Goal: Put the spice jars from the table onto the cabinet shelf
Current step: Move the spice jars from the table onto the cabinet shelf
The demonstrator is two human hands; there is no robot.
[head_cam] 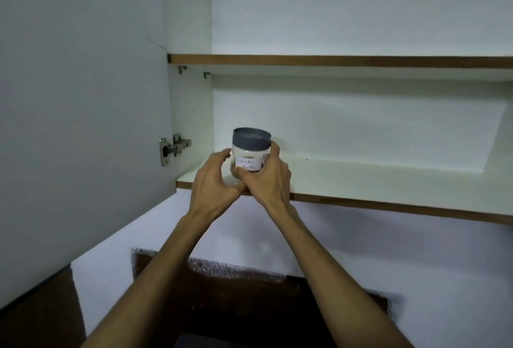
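Up at centre frame, one spice jar (250, 156) with a grey lid is standing upright on the lower shelf (361, 181) of a white cabinet, one upper shelf (333, 60) running above. Both hands are curling round it: left hand (215, 181) touching its left side, right hand (268, 177) gripping its right. An open door (83, 83) is filling the frame's left, carrying one hinge (173, 147).

Dim, cool light; cabinet back wall (361, 22) brightest, upper centre. Lower frame in dark shadow. Soft focus throughout. Wide-angle bending at edges.
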